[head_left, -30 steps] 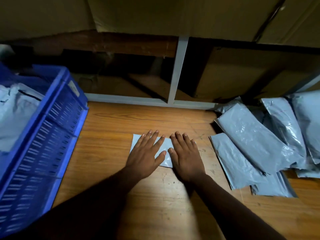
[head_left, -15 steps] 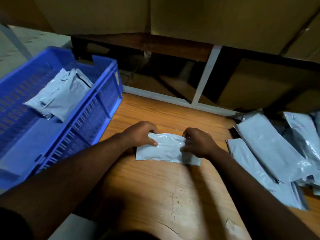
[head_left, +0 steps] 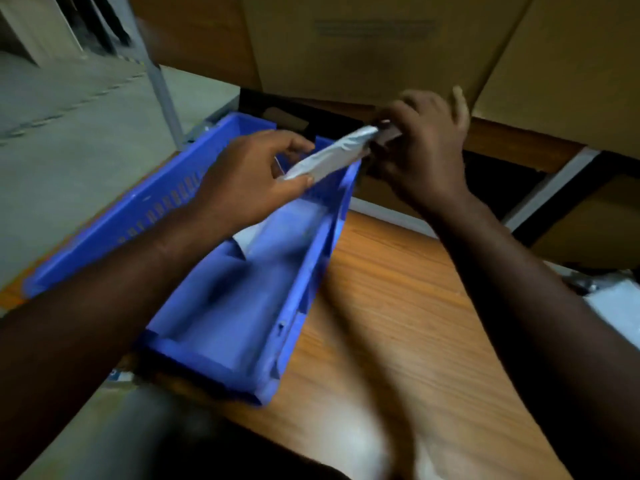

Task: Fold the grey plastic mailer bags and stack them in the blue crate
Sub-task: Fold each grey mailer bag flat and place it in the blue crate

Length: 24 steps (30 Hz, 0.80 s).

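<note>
A folded grey mailer bag (head_left: 332, 154) hangs in the air above the far end of the blue crate (head_left: 242, 362). My left hand (head_left: 249, 178) pinches its near end between thumb and fingers. At its far end my right hand (head_left: 422, 147) grips it with curled fingers. Inside the crate lies a pale folded mailer bag (head_left: 280, 226), partly hidden under my left forearm. The frame is blurred by motion.
The crate stands at the left end of the wooden table (head_left: 398, 341). Loose grey mailer bags (head_left: 613, 299) show at the right edge. Cardboard boxes (head_left: 363, 46) and a white shelf frame (head_left: 550, 188) stand behind. Concrete floor (head_left: 69, 133) lies to the left.
Both hands lifted the folded mailer off the table and carried it left to above the crate. The view swung left.
</note>
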{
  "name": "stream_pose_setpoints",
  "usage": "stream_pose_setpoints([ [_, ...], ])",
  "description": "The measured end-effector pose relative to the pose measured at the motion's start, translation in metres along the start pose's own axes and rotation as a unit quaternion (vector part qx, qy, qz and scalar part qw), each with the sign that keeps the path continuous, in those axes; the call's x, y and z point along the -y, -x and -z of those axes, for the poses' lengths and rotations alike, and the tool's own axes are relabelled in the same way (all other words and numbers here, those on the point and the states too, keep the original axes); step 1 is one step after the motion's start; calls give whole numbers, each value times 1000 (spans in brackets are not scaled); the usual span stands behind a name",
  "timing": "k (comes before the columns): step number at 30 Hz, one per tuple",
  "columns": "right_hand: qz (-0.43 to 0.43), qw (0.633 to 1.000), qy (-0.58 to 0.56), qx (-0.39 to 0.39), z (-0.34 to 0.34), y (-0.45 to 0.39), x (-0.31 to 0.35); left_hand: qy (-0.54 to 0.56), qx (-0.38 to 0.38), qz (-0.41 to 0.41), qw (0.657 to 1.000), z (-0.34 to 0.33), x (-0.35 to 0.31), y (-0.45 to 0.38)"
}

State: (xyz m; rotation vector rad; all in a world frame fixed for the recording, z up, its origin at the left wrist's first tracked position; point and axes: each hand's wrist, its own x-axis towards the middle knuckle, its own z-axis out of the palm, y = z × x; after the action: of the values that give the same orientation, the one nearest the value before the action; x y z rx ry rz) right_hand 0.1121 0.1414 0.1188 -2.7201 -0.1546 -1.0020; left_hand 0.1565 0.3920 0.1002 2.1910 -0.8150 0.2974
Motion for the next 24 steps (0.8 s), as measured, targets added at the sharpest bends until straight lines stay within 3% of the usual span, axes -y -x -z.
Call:
stream_pose_setpoints([
  [3,-60,997,-20,34,-54,-31,44,-28,-10,36,999,14,49,10],
  [5,-143,979,-132,53,-91,-40,68,-50,2,79,996,2,80,21],
  [7,-275,930,-222,96,-122,-39,91,-75,18,128,989,-18,105,34],
  [9,-397,864,-229,210,-148,-30,108,-86,48,170,981,-37,119,41],
  [11,-428,822,-214,308,-169,-20,114,-78,78,179,978,-47,122,40],
  [13,-414,835,-147,332,-187,-17,111,-48,106,164,979,-46,124,35],
  [18,-394,869,-63,294,-206,-22,113,24,218,147,964,-31,152,30],
  [21,-380,879,-50,283,-218,-26,117,15,161,153,975,-23,181,28],
  [24,-411,867,-123,252,-237,-24,121,-82,138,132,978,-17,208,20],
])
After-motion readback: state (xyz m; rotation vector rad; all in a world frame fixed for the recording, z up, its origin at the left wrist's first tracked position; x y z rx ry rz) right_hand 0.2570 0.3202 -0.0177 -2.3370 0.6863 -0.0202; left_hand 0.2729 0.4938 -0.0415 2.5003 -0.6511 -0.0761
